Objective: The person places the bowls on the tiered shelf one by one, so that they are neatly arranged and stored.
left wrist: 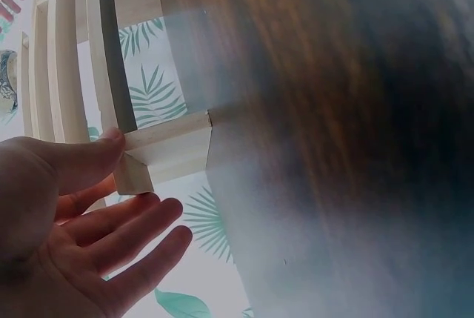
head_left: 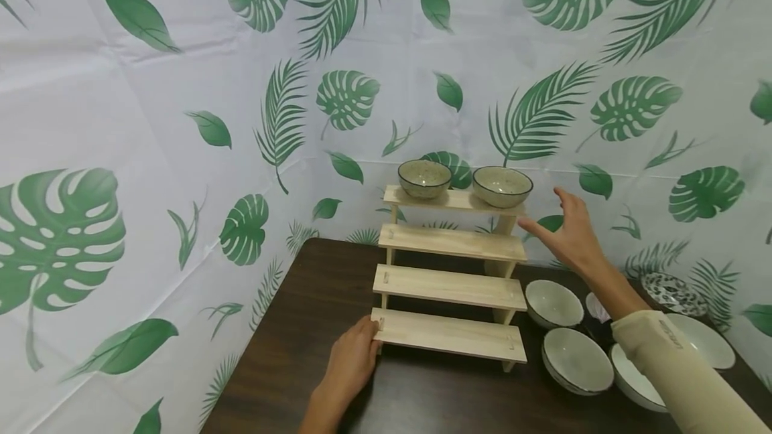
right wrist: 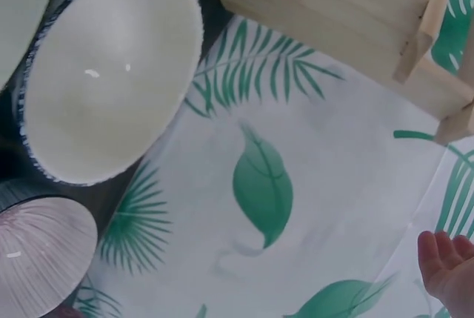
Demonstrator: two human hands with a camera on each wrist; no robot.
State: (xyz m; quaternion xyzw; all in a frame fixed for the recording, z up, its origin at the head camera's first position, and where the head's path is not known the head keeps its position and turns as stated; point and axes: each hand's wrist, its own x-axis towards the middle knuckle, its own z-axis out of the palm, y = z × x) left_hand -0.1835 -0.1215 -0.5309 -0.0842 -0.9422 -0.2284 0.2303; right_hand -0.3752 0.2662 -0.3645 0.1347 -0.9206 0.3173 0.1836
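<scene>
A four-step wooden rack (head_left: 449, 285) stands on the dark table, with two speckled bowls side by side on its top step: one at the left (head_left: 424, 179), one at the right (head_left: 502, 187). My left hand (head_left: 352, 357) pinches the left end of the lowest step; in the left wrist view the thumb and fingers of this hand (left wrist: 89, 218) are around the step's corner (left wrist: 135, 173). In the air just right of the right bowl is my right hand (head_left: 569, 233), fingers spread, holding nothing. Only its fingertips show at the right wrist view's edge (right wrist: 450, 270).
Right of the rack are more bowls, one behind (head_left: 555, 304) and one in front (head_left: 577, 360), with another (head_left: 639, 377) under my right sleeve. A pale plate (head_left: 705, 341) and a patterned dish (head_left: 674, 293) lie further right. A leaf-print cloth (head_left: 386, 106) hangs behind.
</scene>
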